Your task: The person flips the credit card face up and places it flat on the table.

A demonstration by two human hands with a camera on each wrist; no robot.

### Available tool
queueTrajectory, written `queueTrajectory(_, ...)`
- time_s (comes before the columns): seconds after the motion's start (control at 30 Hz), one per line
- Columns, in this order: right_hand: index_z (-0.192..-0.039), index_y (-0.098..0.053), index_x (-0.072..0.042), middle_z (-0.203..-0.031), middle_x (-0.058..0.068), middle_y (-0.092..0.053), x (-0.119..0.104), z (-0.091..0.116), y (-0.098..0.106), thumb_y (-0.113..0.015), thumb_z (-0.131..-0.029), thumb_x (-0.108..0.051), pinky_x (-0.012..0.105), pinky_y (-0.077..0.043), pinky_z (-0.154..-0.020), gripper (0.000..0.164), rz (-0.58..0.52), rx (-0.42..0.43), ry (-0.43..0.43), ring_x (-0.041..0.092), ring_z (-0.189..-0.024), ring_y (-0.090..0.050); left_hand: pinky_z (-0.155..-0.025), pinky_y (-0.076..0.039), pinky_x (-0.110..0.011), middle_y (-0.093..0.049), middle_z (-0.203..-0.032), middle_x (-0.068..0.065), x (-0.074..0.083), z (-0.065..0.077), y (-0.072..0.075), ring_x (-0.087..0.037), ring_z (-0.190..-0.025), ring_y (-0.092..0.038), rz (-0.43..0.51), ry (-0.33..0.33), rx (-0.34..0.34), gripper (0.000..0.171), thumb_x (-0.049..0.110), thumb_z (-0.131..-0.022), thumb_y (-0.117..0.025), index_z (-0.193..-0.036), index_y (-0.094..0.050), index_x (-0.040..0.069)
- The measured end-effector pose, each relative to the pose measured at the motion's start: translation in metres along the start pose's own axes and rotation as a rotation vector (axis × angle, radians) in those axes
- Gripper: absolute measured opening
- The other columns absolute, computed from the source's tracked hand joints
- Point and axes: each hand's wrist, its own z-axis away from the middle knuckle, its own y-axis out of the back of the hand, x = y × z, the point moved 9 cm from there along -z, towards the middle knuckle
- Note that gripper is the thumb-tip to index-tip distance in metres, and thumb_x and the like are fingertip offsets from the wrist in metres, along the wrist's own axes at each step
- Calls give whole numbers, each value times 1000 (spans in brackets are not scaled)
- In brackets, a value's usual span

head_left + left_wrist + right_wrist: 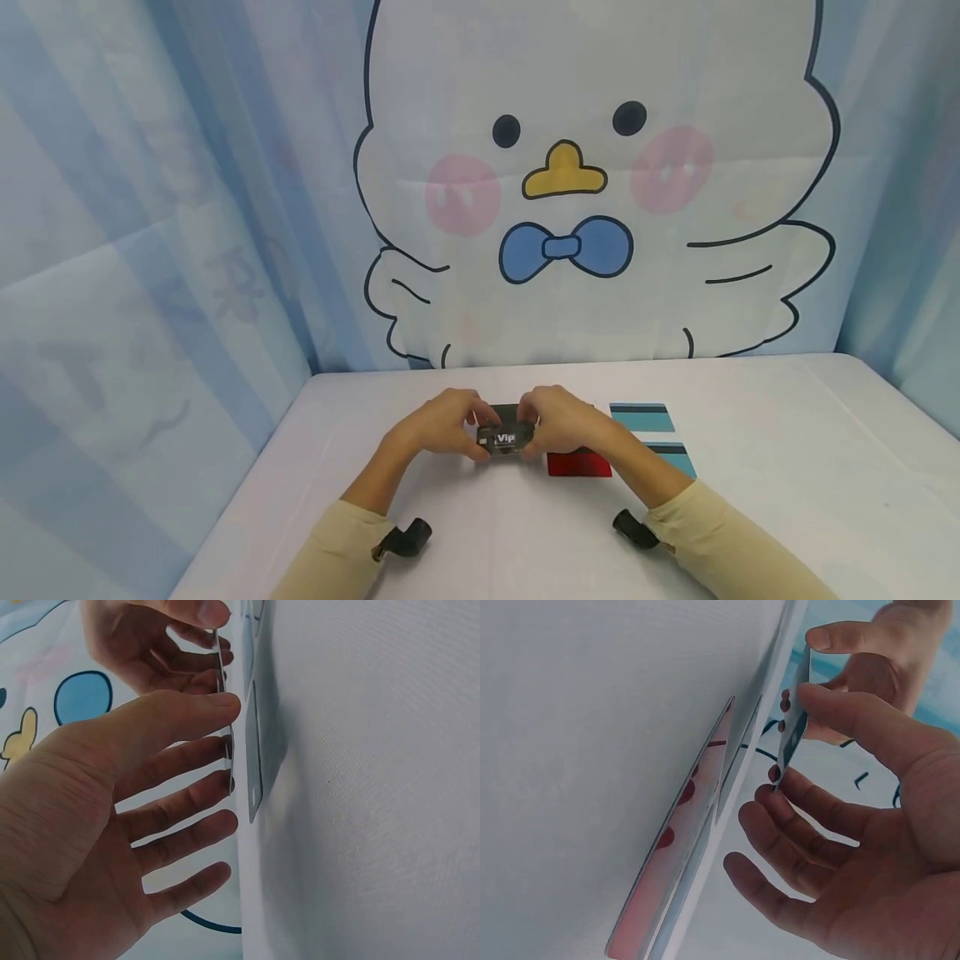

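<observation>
Both hands hold a dark card marked "Vip", one at each end, just above the table. My left hand pinches its left end, thumb on the near face and fingertips behind. At the other end my right hand grips it the same way. Seen from the left wrist, the card is nearly edge-on, and the lower fingers stretch past it. From the right wrist, the card tilts between thumb and fingers. Another dark card shows just behind it, partly covered.
A red card lies on the white table beneath the right wrist. To its right are two teal cards with dark stripes, a far one and a near one, partly behind the forearm. A printed curtain hangs behind the table.
</observation>
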Motion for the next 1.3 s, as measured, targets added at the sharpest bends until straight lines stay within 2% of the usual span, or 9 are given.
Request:
queueTrajectory(0.3, -111, -72, -5, -102, 5, -70, 0, 1, -10, -93, -75, -15, 43, -57, -92, 43, 26, -49, -2, 19, -92, -60, -87, -54, -38, -67, -110, 2, -2, -1, -6, -21, -104, -63, -30, 51, -28, 47, 23, -76, -93, -120, -78, 17)
queueTrajectory(0.67, -110, -74, -3, -99, 6, -71, -2, 2, -12, -94, -74, -12, 43, -58, -90, 42, 33, -56, -2, 19, -89, -61, -83, -53, -35, -68, -109, 3, -3, -2, -12, -19, -102, -63, -61, 79, -45, 47, 24, -75, -94, -119, -79, 21)
queueTrajectory(0.9, -110, -75, -5, -100, 7, -72, -1, 1, -15, -94, -73, -13, 45, -57, -93, 42, 42, -60, -9, 20, -90, -61, -86, -55, -38, -70, -108, 2, -1, -3, -13, -20, -102, -64, -51, 72, -45, 47, 22, -74, -95, -118, -79, 18)
queueTrajectory(1.3, -112, -74, -6, -102, 7, -70, -4, 1, -15, -94, -73, -10, 44, -57, -94, 43, 37, -71, -10, 19, -90, -61, -90, -55, -39, -71, -111, 4, -5, -2, -13, -17, -103, -64, -66, 121, -51, 46, 21, -75, -95, -117, -78, 21)
